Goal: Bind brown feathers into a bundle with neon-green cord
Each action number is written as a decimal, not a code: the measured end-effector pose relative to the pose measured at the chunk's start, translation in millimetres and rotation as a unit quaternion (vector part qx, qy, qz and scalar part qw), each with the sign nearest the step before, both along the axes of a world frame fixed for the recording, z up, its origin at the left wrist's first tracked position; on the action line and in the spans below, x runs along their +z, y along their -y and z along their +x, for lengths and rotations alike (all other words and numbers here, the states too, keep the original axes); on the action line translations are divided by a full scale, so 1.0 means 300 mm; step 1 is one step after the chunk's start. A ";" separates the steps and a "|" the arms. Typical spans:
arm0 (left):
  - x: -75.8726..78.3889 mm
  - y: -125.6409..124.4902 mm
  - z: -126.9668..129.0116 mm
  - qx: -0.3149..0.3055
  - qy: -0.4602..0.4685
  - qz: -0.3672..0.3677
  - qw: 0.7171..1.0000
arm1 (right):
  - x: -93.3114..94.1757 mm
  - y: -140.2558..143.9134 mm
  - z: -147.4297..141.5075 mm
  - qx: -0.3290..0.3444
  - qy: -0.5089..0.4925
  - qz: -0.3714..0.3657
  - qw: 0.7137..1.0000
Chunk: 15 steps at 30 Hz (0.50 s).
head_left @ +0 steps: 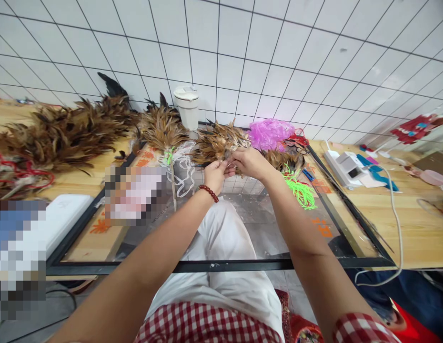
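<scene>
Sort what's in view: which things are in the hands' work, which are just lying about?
In hand:
left hand and right hand, both pinching the brown feather bundle

Lying about:
feather pile
feather duster
white cup
pink plastic string
green string
white device

orange marks on the table [100, 226], too blurred to read

A white lidded plastic cup [186, 106] stands against the tiled wall; a pink plastic-strip bundle [270, 134] lies near a white desktop device [343, 167].
</scene>
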<state>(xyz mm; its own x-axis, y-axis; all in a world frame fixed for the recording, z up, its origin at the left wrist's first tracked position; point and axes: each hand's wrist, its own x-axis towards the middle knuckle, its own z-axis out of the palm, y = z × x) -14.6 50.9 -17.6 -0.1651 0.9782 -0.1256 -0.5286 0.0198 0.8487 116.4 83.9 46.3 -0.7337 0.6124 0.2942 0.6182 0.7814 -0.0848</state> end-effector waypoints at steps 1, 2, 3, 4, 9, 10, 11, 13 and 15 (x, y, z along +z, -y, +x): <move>0.000 0.001 0.001 -0.005 -0.012 -0.001 1.000 | 0.003 0.002 -0.001 0.001 0.007 0.008 1.000; 0.000 0.002 0.002 -0.010 -0.024 -0.001 1.000 | 0.004 0.002 -0.001 0.001 0.012 0.017 1.000; -0.001 0.003 0.003 -0.017 -0.037 0.000 0.999 | 0.004 0.002 -0.001 0.000 0.014 0.023 1.000; -0.002 0.003 0.004 -0.024 -0.049 0.002 0.998 | 0.002 0.000 -0.001 0.000 0.012 0.026 1.000; -0.006 0.004 0.003 -0.053 -0.096 0.017 0.994 | -0.009 -0.019 0.007 0.013 -0.066 -0.024 0.997; -0.007 0.004 0.003 -0.054 -0.102 0.018 0.993 | -0.007 -0.022 0.013 0.004 -0.086 -0.037 0.996; -0.007 0.004 0.002 -0.053 -0.103 0.020 0.993 | -0.004 -0.024 0.022 -0.016 -0.104 -0.041 0.994; -0.007 0.004 0.001 -0.040 -0.090 0.024 0.995 | 0.008 -0.028 0.047 -0.088 -0.120 -0.024 0.989; -0.006 0.003 0.000 -0.020 -0.062 0.023 0.998 | 0.021 -0.028 0.074 -0.161 -0.081 -0.015 0.983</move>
